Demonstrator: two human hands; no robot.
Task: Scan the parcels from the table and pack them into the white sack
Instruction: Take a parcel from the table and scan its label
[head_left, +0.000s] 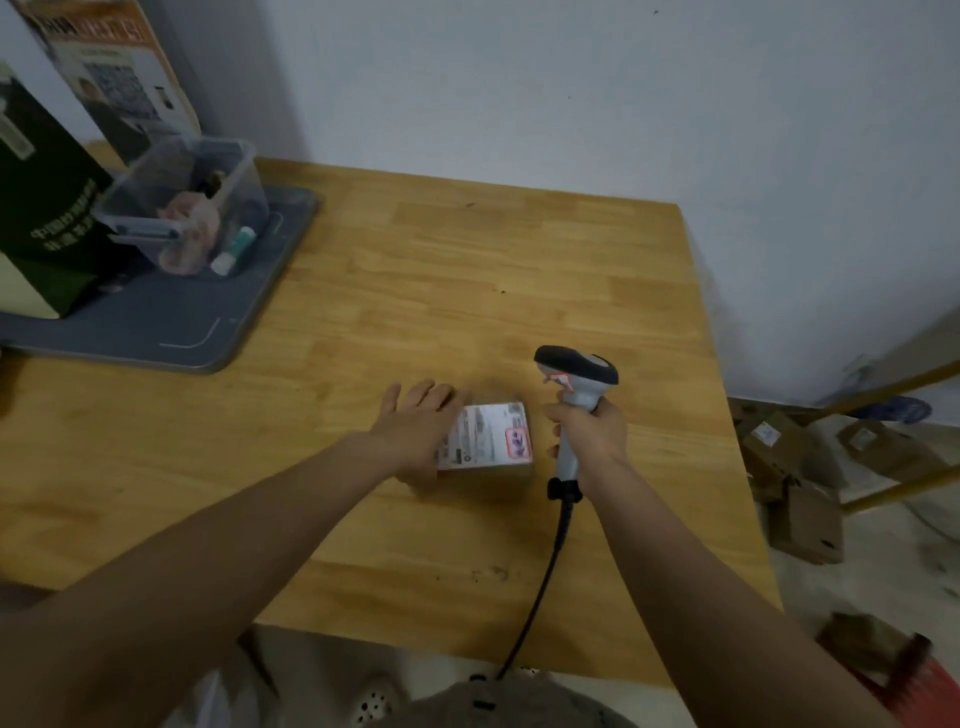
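Pale wooden tabletop (467, 270), scuffed in spots. At the far left corner, a grey tray (171, 322) lying flat. Toward the near right edge, a small labelled parcel (493, 439), flat, well apart from the tray.

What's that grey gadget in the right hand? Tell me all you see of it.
A handheld barcode scanner, seemingly plastic: light grey pistol-shaped body, black-topped head, a small red-and-white sticker on its side. The right hand grips its handle, holding it upright beside the parcel, above the wooden table. A black cable runs from the handle's base over the table's near edge.
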